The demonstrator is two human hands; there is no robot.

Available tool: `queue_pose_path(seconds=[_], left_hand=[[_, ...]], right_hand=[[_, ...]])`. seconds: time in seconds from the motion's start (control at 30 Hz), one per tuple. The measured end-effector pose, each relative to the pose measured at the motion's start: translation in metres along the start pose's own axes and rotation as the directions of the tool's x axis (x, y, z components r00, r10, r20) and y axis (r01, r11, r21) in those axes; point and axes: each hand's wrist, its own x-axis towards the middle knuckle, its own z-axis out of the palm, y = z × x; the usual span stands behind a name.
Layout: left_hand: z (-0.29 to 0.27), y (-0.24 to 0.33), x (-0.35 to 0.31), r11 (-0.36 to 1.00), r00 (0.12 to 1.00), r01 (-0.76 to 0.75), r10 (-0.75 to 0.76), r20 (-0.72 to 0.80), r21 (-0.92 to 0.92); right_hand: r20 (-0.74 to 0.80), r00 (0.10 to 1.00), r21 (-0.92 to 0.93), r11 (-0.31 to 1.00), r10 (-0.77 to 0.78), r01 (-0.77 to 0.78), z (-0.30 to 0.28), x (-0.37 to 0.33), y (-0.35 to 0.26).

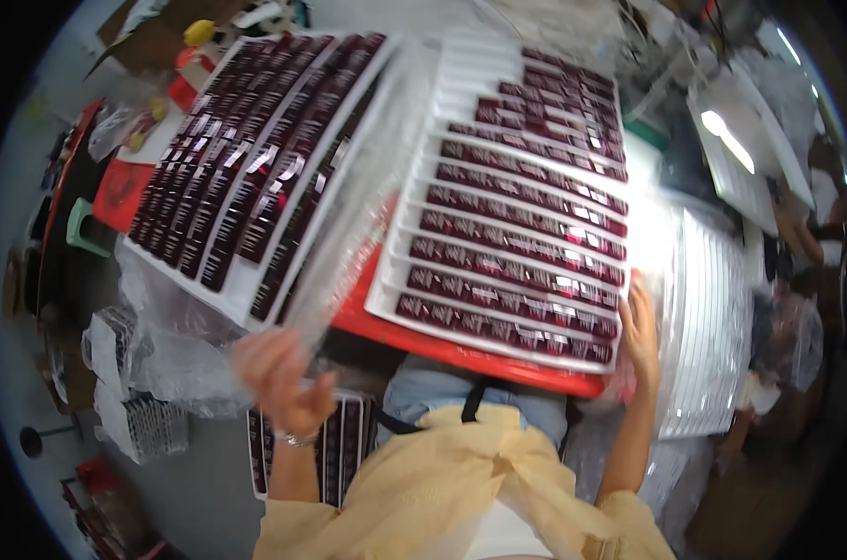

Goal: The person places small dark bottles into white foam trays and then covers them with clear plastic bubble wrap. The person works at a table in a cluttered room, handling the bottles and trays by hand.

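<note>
In front of me a white ribbed tray (406,273) holds rows of small dark-red glossy pieces (512,250). Its far left rows have bare slots. My right hand (640,329) lies against the tray's right edge, fingers stretched along it. My left hand (288,381), smeared by motion, is in the air just below the near corner of a second white tray (239,291). That tray, tilted at the left, is filled with similar dark-red pieces (246,159). Whether the left fingers hold anything does not show.
A red table or stand (461,350) bears the middle tray. Clear plastic wrap (349,252) lies between the trays. White ribbed trays in plastic (703,327) stand at right. Another loaded tray (344,443) is low beside my legs. A green stool (87,229) is at far left.
</note>
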Motion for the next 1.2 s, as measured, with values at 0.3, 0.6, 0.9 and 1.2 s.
queue_pose_path(seconds=[0.3, 0.6, 0.9, 1.2], left_hand=[[-0.069, -0.268, -0.012, 0.433, 0.354, 0.879, -0.872, -0.338, -0.198], [-0.044, -0.274, 0.018, 0.53, 0.481, 0.836, -0.833, -0.274, -0.144], [-0.032, -0.245, 0.064, 0.686, 0.554, 0.646, -0.723, -0.411, -0.335], [-0.021, -0.247, 0.066, 0.598, 0.438, 0.589, -0.802, -0.407, -0.544]], right_hand=[[-0.107, 0.766, 0.373, 0.689, -0.633, 0.621, 0.016, 0.125, -0.281], [0.045, 0.69, -0.019, 0.69, -0.723, 0.724, 0.123, 0.276, -0.433], [0.008, 0.735, 0.157, 0.727, -0.678, 0.668, 0.104, 0.28, -0.456], [0.207, 0.963, 0.905, 0.407, -0.17, -0.123, 0.103, 0.299, -0.441]])
